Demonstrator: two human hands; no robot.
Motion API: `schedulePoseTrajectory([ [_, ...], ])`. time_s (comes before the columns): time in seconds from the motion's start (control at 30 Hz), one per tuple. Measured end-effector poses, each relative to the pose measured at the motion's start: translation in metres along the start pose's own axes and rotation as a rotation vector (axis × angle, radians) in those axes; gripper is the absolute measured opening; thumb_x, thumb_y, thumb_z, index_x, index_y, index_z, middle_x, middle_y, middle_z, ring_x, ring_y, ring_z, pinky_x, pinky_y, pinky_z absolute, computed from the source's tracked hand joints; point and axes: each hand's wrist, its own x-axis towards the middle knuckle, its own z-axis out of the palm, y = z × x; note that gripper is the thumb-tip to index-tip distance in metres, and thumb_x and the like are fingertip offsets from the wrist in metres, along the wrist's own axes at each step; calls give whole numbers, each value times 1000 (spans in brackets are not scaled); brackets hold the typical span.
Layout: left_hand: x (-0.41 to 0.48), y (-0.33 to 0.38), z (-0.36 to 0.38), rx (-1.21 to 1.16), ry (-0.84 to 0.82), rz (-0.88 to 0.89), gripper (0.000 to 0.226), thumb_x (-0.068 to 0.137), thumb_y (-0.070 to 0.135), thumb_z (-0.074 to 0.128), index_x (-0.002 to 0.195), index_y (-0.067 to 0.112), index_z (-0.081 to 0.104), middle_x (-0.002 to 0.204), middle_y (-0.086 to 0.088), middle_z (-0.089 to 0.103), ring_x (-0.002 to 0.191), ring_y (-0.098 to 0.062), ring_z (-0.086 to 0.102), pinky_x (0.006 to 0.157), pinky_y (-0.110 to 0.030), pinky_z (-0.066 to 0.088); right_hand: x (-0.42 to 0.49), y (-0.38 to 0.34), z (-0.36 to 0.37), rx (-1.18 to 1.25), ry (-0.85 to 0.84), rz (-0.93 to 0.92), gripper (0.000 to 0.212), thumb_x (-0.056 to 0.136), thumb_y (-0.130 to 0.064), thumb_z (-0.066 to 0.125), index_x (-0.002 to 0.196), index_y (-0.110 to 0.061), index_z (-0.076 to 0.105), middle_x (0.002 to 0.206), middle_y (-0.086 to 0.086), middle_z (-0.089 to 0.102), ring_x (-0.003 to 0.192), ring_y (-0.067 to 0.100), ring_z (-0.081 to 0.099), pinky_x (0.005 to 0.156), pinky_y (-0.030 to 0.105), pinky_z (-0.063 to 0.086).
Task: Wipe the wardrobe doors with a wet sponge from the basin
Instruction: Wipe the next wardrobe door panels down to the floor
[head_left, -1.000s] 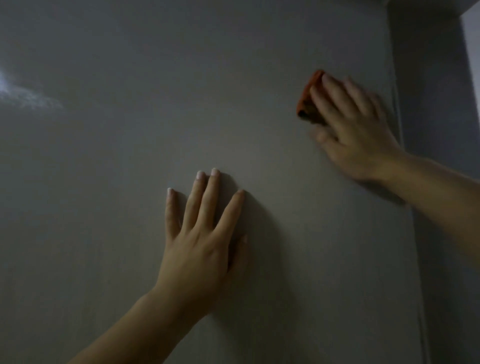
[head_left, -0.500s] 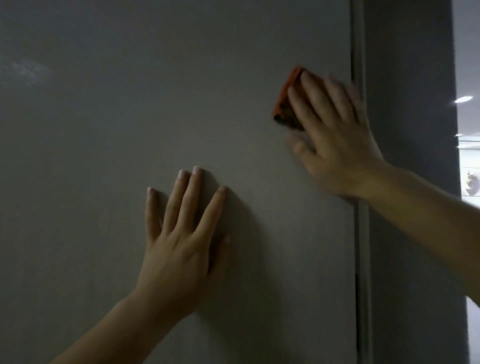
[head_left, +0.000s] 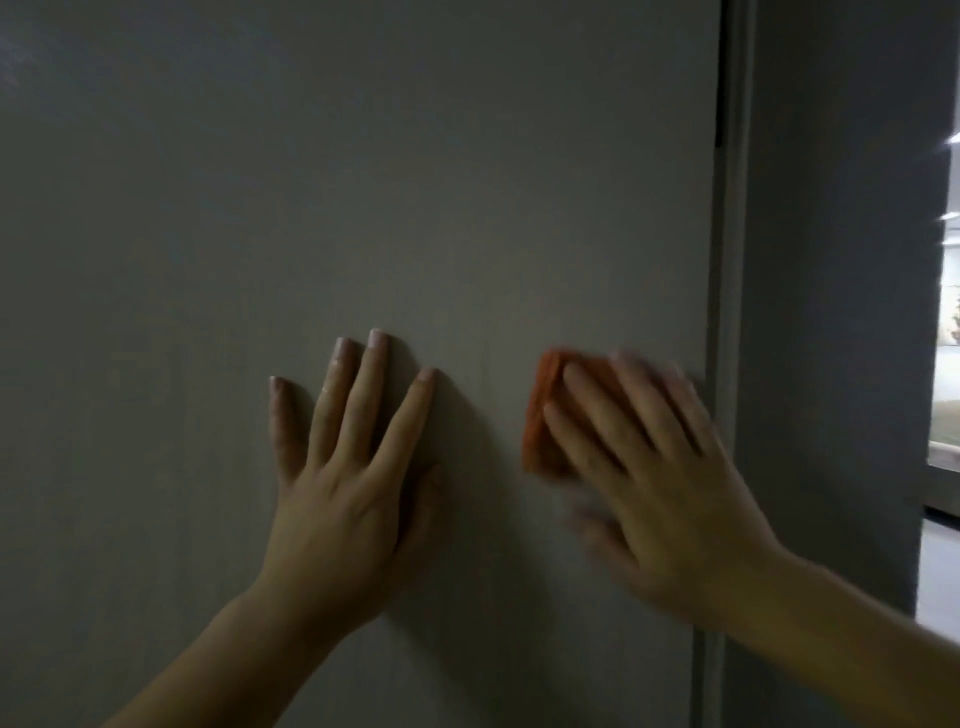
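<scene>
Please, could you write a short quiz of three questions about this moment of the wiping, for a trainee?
1. True or false: the left hand lies flat on the wardrobe door and holds nothing.
2. Which hand presses the orange sponge on the door? A) the left hand B) the right hand
3. Fill in: the sponge is near the door's ____ edge.

Key: 1 true; 2 B; 3 right.

No writing, label, brand or number can be read anywhere. The wardrobe door (head_left: 363, 182) shows a plain face, and the sponge (head_left: 540, 410) is blurred
</scene>
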Motion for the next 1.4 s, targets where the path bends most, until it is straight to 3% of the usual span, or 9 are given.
schedulePoseTrajectory([
  [0.13,-9,-4,0,-4,-4,38,66,101,46,39,159,15,31,169,-17,12,158,-37,4,120,-72,7,-17,-7,5,-13,-8,-84,75,96,-54,40,160,-20,21,168,5,16,152,41,20,123,61,15],
  [0.3,-16,-18,-6,-88,44,38,62,101,38,43,156,11,36,168,-20,16,157,-38,7,122,-68,8,51,5,-12,40,95,276,75,101,-57,29,161,-14,20,170,13,13,155,43,9,123,64,8],
  [0.5,-42,-64,-18,1,30,-153,66,97,41,41,158,16,34,169,-20,11,157,-39,-2,118,-73,-3,9,-76,6,41,-16,-127,80,94,-57,42,162,-23,18,171,4,11,154,39,15,124,56,5],
  [0.7,-44,-79,-11,13,15,-103,66,100,46,38,161,23,25,169,-19,10,157,-41,-2,117,-75,3,123,-40,-19,22,121,296,74,101,-57,31,163,-18,18,171,10,11,155,42,10,124,59,4],
  [0.93,-49,-94,-23,-25,-15,-56,66,101,45,37,160,15,29,170,-15,12,158,-35,3,119,-70,10,73,-103,-4,23,24,-149,71,100,-53,41,162,-23,23,170,5,13,155,38,16,124,56,8],
  [1.07,-51,-119,-31,-28,-4,-93,67,101,45,38,159,11,31,169,-18,12,158,-33,3,125,-55,9,147,-59,-20,7,115,165,71,100,-52,37,162,-20,23,170,8,17,154,42,16,123,57,8],
  [1.13,-53,-132,-35,-4,6,-140,68,100,45,38,159,11,31,169,-19,10,158,-35,0,124,-60,5,162,-65,-24,4,111,271,74,101,-55,34,163,-18,19,171,11,12,155,43,10,124,61,7],
  [1.33,-61,-156,-38,18,-31,-144,70,100,49,34,163,20,20,171,-13,3,157,-39,-7,119,-72,-1,102,-152,-7,21,-18,-154,75,99,-58,38,163,-23,19,171,6,8,156,39,11,125,57,5],
  [1.4,-61,-158,-37,30,-25,-137,70,101,50,33,163,20,20,171,-12,3,157,-39,-5,119,-72,1,122,-145,-10,7,17,-153,72,100,-56,37,162,-24,22,171,5,14,155,38,15,124,55,7],
])
